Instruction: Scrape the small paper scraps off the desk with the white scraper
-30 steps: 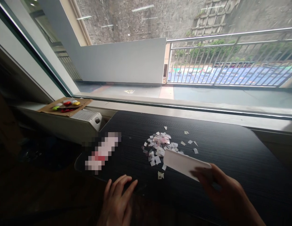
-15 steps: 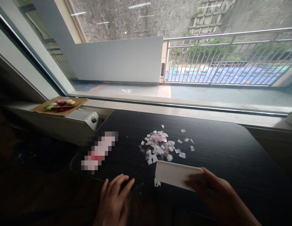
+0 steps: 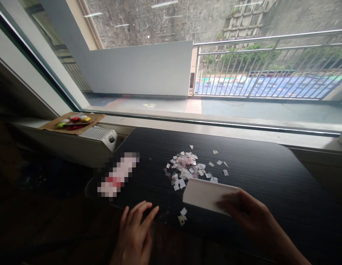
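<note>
My right hand (image 3: pixel 252 209) is closed around one end of a flat white rectangular piece (image 3: pixel 206 195), whose exact kind I cannot make out. Its long side faces me, just in front of a loose heap of small cut paper scraps (image 3: pixel 184 165), pale and pinkish. Two or so more scraps (image 3: pixel 182 219) lie on my side of the white piece, close to the table's front edge. My left hand (image 3: pixel 136 228) holds nothing; its fingers are spread at the front edge of the black table (image 3: pixel 154 143), left of those scraps.
A blurred-out pale and red strip (image 3: pixel 118 175) lies at the table's left. Past it, a brown sheet with colourful small items (image 3: pixel 74 123) rests on the sill, beside a white radiator (image 3: pixel 100 137). The window (image 3: pixel 140 70) borders the table's far side.
My right hand has pushed the white piece slightly away from me, toward the heap. More of the scraps by the front edge now show. My left hand has hardly moved.
</note>
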A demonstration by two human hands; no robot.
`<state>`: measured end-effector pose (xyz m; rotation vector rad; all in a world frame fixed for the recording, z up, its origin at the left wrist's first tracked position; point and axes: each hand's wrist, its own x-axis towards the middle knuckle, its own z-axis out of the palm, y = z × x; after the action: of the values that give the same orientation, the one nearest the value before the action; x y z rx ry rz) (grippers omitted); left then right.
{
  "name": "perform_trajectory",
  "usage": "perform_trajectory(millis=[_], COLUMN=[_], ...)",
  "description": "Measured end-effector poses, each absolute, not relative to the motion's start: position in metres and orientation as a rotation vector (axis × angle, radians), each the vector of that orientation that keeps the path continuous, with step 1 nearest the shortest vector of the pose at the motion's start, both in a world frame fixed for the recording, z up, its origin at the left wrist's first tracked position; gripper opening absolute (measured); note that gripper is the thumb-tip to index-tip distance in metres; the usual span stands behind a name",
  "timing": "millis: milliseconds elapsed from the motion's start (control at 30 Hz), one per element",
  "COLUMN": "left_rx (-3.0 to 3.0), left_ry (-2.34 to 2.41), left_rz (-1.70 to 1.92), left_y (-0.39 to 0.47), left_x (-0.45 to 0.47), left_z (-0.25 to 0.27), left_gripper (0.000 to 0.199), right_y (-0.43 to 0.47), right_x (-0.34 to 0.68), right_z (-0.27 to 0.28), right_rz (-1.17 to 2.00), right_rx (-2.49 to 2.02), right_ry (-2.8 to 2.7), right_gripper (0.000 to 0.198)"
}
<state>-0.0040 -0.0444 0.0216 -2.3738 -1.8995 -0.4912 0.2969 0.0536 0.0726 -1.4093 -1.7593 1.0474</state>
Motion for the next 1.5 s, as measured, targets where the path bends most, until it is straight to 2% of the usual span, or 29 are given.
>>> perform_trajectory(millis=[233,400,600,767,1033,1300,1500], left_rx=[-2.388,-2.377,-2.376,-2.37,-2.344,-2.359,-2.375], left_ry=[-1.871,-1.876,-1.891,-1.898,-1.836,-1.905,-1.887], left_rz=[-0.441,-0.46,-0.477,-0.483,-0.567,-0.506,-0.485], left_y=[-0.044,-0.045,-0.045,-0.045,-0.044,-0.045,-0.047], left_x=[-0.006,-0.007,-0.007,-0.006,-0.006,-0.006,-0.01], left_z=[0.022,0.021,0.021,0.02,0.019,0.019,0.018], left_gripper=[0.06,0.059,0.061,0.062,0.061,0.062,0.063], right_y=[0.062,0.063,0.063,0.066,0.075,0.053,0.057], right_x=[0.3,0.314,0.302,0.309,0.293,0.33,0.298], right_z=[0.076,0.083,0.087,0.088,0.084,0.078,0.069], right_rz=[1.231,1.189,1.378,1.333,1.385,1.426,1.386], right_rx=[-1.358,-1.383,-1.311,-1.38,-1.428,-1.475,-1.443], right_ry=[-1.891,-1.827,-1.918,-1.778,-1.768,-1.415,-1.563], right_gripper=[0.016,0.018,0.008,0.015,0.011,0.036,0.029])
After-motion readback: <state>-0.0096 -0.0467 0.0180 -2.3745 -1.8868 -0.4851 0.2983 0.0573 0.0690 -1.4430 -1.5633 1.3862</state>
